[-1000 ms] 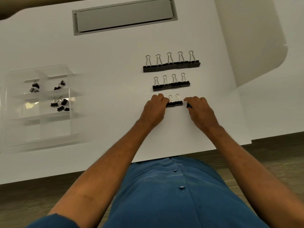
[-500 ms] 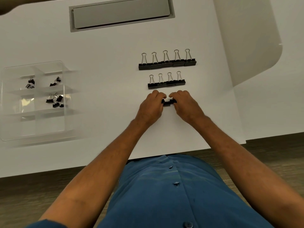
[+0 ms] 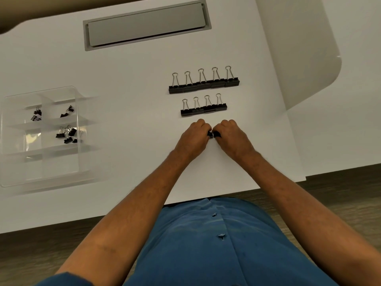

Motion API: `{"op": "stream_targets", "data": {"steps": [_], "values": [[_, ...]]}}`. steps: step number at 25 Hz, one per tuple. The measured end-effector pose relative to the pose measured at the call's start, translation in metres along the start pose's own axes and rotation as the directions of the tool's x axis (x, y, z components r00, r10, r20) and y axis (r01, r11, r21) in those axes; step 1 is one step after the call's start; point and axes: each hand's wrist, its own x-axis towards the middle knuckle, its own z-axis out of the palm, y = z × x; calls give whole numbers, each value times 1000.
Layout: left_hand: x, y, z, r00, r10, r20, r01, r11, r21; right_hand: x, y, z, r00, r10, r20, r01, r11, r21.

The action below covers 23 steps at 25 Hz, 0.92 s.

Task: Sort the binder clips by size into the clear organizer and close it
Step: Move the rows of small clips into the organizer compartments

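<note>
Two rows of black binder clips lie on the white table: a far row of several large clips (image 3: 204, 84) and below it a row of several medium clips (image 3: 203, 109). Nearer me, my left hand (image 3: 192, 139) and my right hand (image 3: 233, 139) are pressed together with curled fingers around a bunch of small black clips (image 3: 213, 134), mostly hidden between them. The clear organizer (image 3: 12, 141) stands open at the left, with small clips in three of its compartments.
A grey cable hatch (image 3: 146, 25) is set into the table at the back. A second white tabletop (image 3: 329, 58) adjoins on the right. The table's front edge runs just before my blue shirt.
My hands have slid toward each other, bunching the near row of small clips together until the hands nearly touch and cover them.
</note>
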Motion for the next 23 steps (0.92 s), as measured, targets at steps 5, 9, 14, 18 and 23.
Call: {"op": "stream_targets", "data": {"steps": [5,9,14,18,23], "values": [[0,4,1,1000,-17,-10,17,997,71,-6,-8,-2,997,71,-3,-71,997,33],[-6,10,12,1000,-30,-6,30,996,85,-15,-11,-5,989,147,20,-148,984,100],[-13,1,9,1000,-23,10,23,999,-24,-15,-15,-6,981,183,57,-189,974,121],[-40,-24,-9,997,-72,-33,66,987,-148,-10,-35,-1,983,173,57,-179,975,131],[-96,-79,-48,966,-210,-149,164,948,-272,16,-103,13,995,84,60,-94,978,186]]}}
